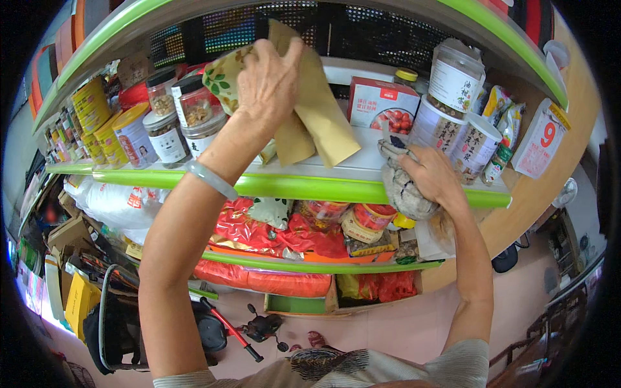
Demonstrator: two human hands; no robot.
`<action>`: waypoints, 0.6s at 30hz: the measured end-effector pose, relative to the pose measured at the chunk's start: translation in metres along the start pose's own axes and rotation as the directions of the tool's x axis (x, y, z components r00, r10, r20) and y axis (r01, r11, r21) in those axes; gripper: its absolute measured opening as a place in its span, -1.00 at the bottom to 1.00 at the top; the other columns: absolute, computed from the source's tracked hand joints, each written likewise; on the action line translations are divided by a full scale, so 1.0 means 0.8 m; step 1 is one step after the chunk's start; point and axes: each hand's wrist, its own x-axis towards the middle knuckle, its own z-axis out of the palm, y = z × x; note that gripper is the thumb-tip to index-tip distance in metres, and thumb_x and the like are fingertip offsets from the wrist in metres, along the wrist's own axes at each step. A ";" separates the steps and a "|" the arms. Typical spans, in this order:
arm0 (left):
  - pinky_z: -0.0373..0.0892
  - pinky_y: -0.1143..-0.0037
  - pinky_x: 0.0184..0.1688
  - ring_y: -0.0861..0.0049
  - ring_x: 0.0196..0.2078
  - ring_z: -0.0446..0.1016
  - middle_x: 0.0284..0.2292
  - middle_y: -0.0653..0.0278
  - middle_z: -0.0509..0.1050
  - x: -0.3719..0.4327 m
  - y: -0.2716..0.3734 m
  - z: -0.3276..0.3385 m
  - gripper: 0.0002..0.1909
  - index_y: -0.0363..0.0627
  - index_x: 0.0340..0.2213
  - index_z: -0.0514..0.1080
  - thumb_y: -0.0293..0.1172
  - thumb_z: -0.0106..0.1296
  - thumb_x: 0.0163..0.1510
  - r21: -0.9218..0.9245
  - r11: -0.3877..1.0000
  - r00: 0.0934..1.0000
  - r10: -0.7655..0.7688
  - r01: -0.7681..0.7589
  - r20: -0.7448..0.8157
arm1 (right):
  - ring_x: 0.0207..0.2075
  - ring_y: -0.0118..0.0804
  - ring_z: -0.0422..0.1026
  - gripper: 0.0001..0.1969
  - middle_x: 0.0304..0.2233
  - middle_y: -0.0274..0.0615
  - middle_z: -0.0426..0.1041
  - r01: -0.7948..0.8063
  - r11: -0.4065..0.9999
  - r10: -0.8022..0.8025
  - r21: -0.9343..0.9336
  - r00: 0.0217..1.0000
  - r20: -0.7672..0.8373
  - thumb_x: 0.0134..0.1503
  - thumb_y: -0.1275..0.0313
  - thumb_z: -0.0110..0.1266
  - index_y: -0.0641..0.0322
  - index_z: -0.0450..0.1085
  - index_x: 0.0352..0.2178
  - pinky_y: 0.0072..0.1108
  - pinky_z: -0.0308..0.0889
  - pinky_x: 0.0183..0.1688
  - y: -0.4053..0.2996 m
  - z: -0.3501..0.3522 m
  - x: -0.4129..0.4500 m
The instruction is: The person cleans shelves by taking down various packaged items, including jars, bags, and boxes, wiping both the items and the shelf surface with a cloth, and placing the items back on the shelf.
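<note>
My left hand (269,77), with a pale bangle (211,180) at its wrist, grips brown paper packets (322,106) above the upper shelf. Beside them, a leaf-patterned bag (224,80) touches or lies under the same hand; which one I cannot tell. Crumpled grey cloth (405,182) is bunched in my right hand (429,169) at the shelf's green front edge (310,187). Between the hands, further back, stands a white and red box with a picture of red fruit (383,105). White cans (439,126) stand just behind my right hand.
Lidded jars (167,138) and yellow cans (91,103) crowd the shelf's left side. A clear jar (456,75) is stacked on a can at right, near a calendar page (541,138). Red packages (237,225) fill the shelf below. A folded scooter (233,327) is on the floor.
</note>
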 end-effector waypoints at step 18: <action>0.12 0.25 0.06 0.14 0.09 0.12 0.04 0.05 0.17 0.100 0.141 0.102 0.06 0.08 0.15 -0.18 -0.25 0.20 -0.35 -0.054 0.906 0.589 0.318 -0.420 0.743 | -0.48 0.20 0.39 -0.69 -0.57 0.24 0.38 0.162 0.982 -0.164 0.094 0.986 0.011 -0.03 0.29 -0.14 0.40 0.37 -0.53 -0.18 0.27 -0.33 0.016 0.005 0.003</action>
